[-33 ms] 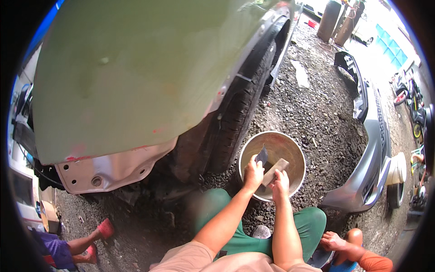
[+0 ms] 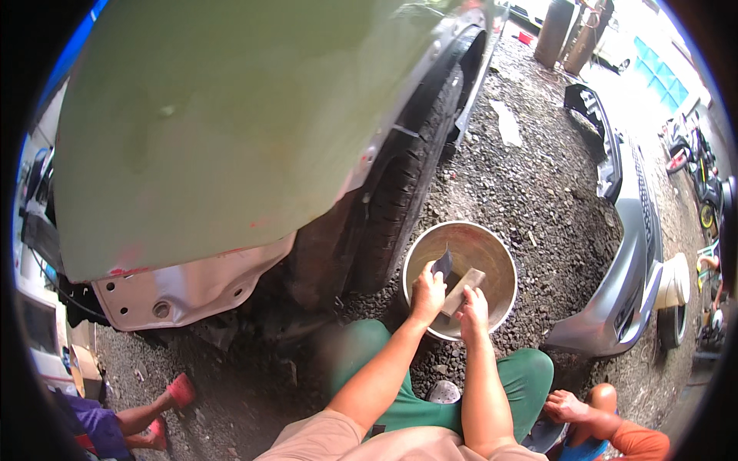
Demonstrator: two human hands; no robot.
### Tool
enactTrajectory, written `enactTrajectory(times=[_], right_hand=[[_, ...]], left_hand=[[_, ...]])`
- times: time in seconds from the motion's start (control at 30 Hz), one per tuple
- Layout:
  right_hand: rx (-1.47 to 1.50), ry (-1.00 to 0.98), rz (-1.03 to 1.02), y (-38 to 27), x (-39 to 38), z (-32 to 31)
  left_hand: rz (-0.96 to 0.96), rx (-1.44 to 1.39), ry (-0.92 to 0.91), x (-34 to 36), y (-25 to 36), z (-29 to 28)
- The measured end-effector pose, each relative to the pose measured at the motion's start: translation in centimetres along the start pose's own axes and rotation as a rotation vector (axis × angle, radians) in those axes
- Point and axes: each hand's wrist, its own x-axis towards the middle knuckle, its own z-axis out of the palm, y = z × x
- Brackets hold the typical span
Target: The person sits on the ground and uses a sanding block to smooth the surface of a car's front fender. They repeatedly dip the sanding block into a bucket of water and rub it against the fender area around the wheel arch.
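Note:
My left hand (image 2: pixel 428 293) is closed on a dark, thin piece of sandpaper (image 2: pixel 443 263), which stands up past the fingertips. A flat, grey-brown sanding block (image 2: pixel 464 292) is gripped in my right hand (image 2: pixel 473 311), tilted with its upper end pointing away to the right. Both hands are over the near part of a round metal pot (image 2: pixel 503 265), close together but apart. The pot rests on gravel between my knees and a car tyre (image 2: pixel 396 201). What lies at its bottom is partly hidden by my hands.
A large green-grey car panel (image 2: pixel 207 146) fills the upper left, above the tyre. To the right lies a silver bumper (image 2: pixel 626 269), with a white bucket (image 2: pixel 673 283) beyond it. Another person's hand (image 2: pixel 565 407) is at lower right; someone's red-shod foot (image 2: pixel 181 389) is at lower left.
The whole view has shifted slightly. Both hands keep hold of the same things over the pot, with hardly any movement.

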Motion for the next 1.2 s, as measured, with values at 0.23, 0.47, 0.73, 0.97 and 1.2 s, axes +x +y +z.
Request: enactTrajectory(times=[0.23, 0.47, 0.73, 0.97, 1.2], right_hand=[[-0.095, 0.017, -0.149, -0.2, -0.2, 2.0], [-0.183, 0.015, -0.197, 0.3, -0.2, 2.5], [-0.207, 0.047, -0.353, -1.1, -1.6, 2.6], [-0.157, -0.083, -0.539, -7.2, -7.6, 4.0], [-0.221, -0.172, -0.586, -6.2, -6.3, 3.6]], left_hand=[[0.144, 0.017, 0.044, -0.2, -0.2, -0.7], [0.023, 0.152, -0.025, -0.1, 0.9, -1.0], [-0.014, -0.081, 0.012, -0.9, 2.5, -2.0], [-0.226, -0.474, -0.198, -1.5, 6.8, -4.3], [-0.132, -0.46, -0.17, -1.0, 6.7, -5.1]])
